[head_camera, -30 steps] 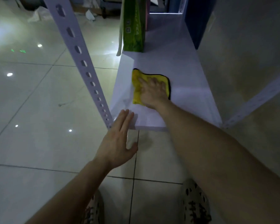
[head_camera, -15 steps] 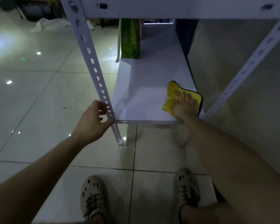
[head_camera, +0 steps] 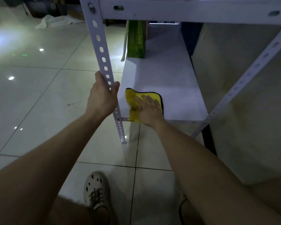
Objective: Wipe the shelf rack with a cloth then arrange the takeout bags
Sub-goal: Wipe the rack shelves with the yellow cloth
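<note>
Hands are both working at the white metal shelf rack (head_camera: 169,75) in the head view. The left hand (head_camera: 102,98) is clenching the perforated front upright (head_camera: 102,51). The right hand (head_camera: 148,111), fingers straight, is pressing the yellow black-edged cloth (head_camera: 132,101) onto the lower shelf's near-left corner. A green takeout bag (head_camera: 136,41) is standing at the far end.

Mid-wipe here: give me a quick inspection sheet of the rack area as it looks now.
Surface: white lower shelf, glossy.
Job's things: yellow cloth at the shelf's front edge; green bag upright at the far end.
Clutter: crumpled white plastic on the floor, far left.
Hands: left hand grips the post; right hand flat on the cloth.
Cables: nothing seen.
Surroundings: glossy tiled floor, wall on the right, dim light.
</note>
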Demonstrator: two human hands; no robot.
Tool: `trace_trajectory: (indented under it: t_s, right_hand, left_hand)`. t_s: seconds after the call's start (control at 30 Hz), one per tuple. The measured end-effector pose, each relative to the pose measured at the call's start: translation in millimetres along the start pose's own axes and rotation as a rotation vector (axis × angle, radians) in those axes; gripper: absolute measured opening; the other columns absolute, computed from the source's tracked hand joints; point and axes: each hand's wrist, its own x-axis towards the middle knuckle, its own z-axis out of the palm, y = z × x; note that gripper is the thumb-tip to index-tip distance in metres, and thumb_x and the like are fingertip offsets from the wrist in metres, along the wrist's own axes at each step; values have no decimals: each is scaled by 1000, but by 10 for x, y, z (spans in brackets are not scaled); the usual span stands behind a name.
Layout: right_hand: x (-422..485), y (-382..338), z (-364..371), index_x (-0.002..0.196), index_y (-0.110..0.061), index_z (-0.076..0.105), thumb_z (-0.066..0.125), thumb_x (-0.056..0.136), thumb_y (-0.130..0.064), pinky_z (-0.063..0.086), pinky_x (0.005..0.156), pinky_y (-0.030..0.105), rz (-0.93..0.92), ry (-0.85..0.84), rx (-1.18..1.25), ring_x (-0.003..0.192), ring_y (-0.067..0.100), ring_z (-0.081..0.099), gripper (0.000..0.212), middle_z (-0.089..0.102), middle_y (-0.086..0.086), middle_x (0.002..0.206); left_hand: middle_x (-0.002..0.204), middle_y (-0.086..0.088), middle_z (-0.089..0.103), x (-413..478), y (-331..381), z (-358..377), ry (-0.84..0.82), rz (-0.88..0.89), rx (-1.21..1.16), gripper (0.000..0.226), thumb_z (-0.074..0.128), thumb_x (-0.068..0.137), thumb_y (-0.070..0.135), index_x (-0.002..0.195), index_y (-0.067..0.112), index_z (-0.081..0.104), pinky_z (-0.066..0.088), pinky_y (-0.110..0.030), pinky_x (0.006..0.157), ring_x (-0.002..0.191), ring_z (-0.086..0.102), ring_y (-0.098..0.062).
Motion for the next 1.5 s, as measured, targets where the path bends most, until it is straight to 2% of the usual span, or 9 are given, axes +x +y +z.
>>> trace_trajectory:
  t_s: [0.2,0.4,0.5,0.63,0.83,0.97,1.3,1.4,1.5]
  right_hand:
    - [-631,1274,-393,170,-39,9,22,114,-36,2,132,47,439,75,96,165,24,3,57,6,4,179]
    - [-313,1259,-380,170,-39,6,22,112,-39,-5,131,51,577,68,75,165,27,-5,60,0,6,178]
    - [83,1308,-443,170,-40,6,23,111,-42,-5,130,53,540,49,46,165,28,-3,61,3,5,178]
    - [719,1159,-430,170,-39,3,28,108,-51,-5,130,57,466,4,11,164,32,0,68,4,7,178]
    - [1395,-340,-90,168,-44,14,34,107,-46,12,128,56,-11,-70,-82,159,33,17,64,19,7,174]
    - [1437,-305,-94,168,-44,16,33,110,-44,15,129,51,-79,-103,-19,161,30,18,60,21,6,175]
    - [354,1559,-510,171,-36,5,27,110,-49,-2,131,54,606,78,70,164,29,3,66,6,8,178]
    - [357,842,-389,169,-37,6,52,90,-67,20,127,57,419,69,-48,156,38,32,97,31,12,171]
    - [261,-46,-49,169,-41,7,46,101,-57,13,128,59,8,-69,-84,160,36,18,80,20,10,175]
  left_hand:
    - [137,-16,67,-7,78,-4,36,-44,19,38,55,113,36,140,13,40,62,-55,89,101,71,-42]
    - [121,-9,66,-22,29,-3,43,-15,22,35,53,114,33,138,10,44,49,-42,81,99,66,-34]
    - [133,-13,69,4,-64,-34,33,45,46,35,52,115,34,139,11,43,51,-41,81,101,69,-34]
    - [114,0,67,0,-93,-54,53,84,91,30,52,114,33,136,15,43,54,-42,79,101,72,-39]
    - [112,6,63,-30,-74,-75,64,103,100,29,54,114,34,134,16,43,52,-39,71,93,69,-30]
    - [112,7,62,-4,-115,-68,62,111,115,23,54,114,33,129,22,41,59,-47,77,93,73,-34]
    - [110,-1,62,40,-48,-102,-3,85,101,22,54,113,26,126,16,40,57,-49,81,96,71,-41]
    - [111,1,60,18,-29,-94,-4,86,92,19,53,114,27,122,20,37,58,-51,85,101,69,-41]
    - [115,-3,61,10,7,-98,-12,67,78,24,53,114,27,129,14,40,59,-51,87,105,69,-43]
